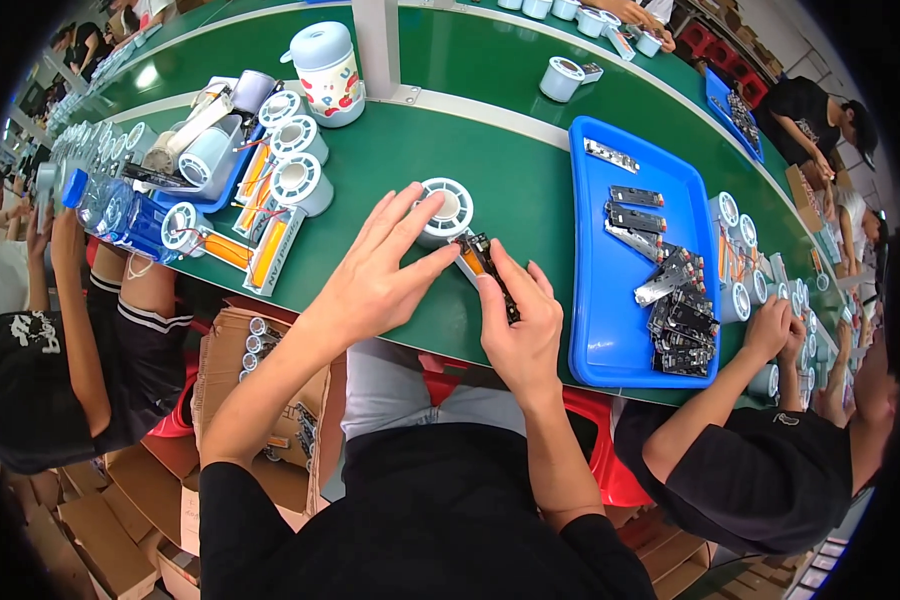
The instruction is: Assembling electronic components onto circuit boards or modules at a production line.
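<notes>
In front of me lies a pale blue-grey part with a round, slotted head (445,207) and a narrow handle trough in which an orange piece shows. My left hand (375,275) reaches over it with fingers stretched apart. One fingertip rests at the round head, and the thumb is beside the top of the handle. Between thumb and fingers, my right hand (525,320) grips a narrow black circuit module (491,268) along the handle's right side. How far the module sits in the trough cannot be made out.
Right of my hands, a blue tray (592,340) carries several black and silver modules (682,325). At left stand similar round-headed parts (302,182), a patterned cup (327,80), a water bottle (125,215) and a filled bin (220,185). Co-workers sit on both sides; an open carton (220,375) is below left.
</notes>
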Available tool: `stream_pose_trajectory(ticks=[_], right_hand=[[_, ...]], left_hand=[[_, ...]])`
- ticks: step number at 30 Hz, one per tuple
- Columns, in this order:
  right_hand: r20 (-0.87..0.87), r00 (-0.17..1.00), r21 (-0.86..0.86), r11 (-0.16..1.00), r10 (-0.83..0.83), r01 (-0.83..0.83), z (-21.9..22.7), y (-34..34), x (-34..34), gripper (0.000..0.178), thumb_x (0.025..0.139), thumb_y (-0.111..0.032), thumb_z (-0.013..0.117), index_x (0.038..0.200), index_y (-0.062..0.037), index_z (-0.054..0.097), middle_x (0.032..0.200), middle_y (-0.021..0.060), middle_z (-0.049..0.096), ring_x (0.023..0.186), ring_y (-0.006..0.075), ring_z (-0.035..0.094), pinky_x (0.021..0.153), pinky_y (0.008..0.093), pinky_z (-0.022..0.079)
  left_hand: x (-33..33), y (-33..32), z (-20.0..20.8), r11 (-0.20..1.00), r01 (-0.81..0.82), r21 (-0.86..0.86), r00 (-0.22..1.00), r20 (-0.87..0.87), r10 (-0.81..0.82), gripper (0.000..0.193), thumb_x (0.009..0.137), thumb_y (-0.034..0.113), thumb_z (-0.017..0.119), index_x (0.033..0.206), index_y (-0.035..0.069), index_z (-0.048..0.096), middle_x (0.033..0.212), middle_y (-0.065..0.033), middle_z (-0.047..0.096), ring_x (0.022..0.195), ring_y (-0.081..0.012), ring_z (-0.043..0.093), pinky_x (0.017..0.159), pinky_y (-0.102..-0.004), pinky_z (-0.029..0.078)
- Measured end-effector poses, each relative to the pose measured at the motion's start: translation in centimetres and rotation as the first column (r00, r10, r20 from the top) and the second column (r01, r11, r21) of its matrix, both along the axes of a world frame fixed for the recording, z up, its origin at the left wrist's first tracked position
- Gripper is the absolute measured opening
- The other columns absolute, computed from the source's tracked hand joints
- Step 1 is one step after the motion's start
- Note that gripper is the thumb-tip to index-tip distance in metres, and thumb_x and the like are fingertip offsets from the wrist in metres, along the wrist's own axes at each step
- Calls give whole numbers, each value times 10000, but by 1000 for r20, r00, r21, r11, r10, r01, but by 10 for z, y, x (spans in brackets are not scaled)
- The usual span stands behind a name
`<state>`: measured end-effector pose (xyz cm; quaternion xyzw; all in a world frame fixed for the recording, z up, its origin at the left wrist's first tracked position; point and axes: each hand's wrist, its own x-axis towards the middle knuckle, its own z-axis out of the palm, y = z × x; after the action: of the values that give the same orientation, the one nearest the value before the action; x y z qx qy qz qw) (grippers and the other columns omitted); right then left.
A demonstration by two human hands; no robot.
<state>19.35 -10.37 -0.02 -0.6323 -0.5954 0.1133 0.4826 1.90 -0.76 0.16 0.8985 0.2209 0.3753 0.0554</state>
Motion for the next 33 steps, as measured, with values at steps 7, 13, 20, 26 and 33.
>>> stream_pose_trajectory(ticks=[7, 13, 20, 26, 33], right_hand=[[-76, 997, -26, 1000, 15, -17, 1, 0, 0, 366, 880, -40, 693, 1241, 22, 694, 1139, 128, 763, 1020, 262, 731, 1081, 470, 439], [-2, 1000, 25, 1000, 12, -12, -2, 2, -2, 357, 875, -54, 699, 1228, -6, 710, 1163, 107, 757, 1041, 267, 717, 1075, 465, 441], [129, 991, 36, 999, 30, -35, 0, 11, -1, 330, 865, -67, 704, 1193, -38, 728, 1190, 73, 742, 973, 275, 695, 986, 422, 476], [89, 996, 61, 998, 17, -22, -7, 10, 1, 293, 868, -78, 705, 1156, -36, 737, 1173, 68, 739, 946, 257, 670, 916, 378, 477], [-267, 957, -139, 987, -115, 79, 5, -6, 8, 303, 879, -85, 703, 1177, -32, 726, 1169, 96, 738, 1003, 238, 667, 907, 348, 478]], left_hand=[[20, -11, -1, 993, -110, -49, 993, 31, 112, 329, 755, -89, 688, 1060, 32, 702, 1513, -202, 483, 1437, -442, 415, 1143, -489, 424], [12, -7, 8, 979, -27, -202, 998, 51, 38, 337, 755, -87, 677, 1069, 37, 696, 1497, -190, 479, 1410, -412, 436, 1135, -464, 428], [6, 4, 26, 982, 16, -190, 1000, -13, -19, 269, 793, -20, 716, 1054, 46, 715, 1375, -172, 538, 1253, -362, 535, 1048, -426, 471], [18, 25, 53, 998, 62, -2, 966, -251, -60, 237, 816, 52, 753, 1052, 55, 736, 1292, -152, 580, 1102, -328, 584, 963, -401, 497], [20, 45, 70, 968, 94, -231, 876, -443, -191, 238, 820, 68, 754, 1058, 53, 747, 1258, -145, 599, 1080, -320, 596, 953, -393, 507]])
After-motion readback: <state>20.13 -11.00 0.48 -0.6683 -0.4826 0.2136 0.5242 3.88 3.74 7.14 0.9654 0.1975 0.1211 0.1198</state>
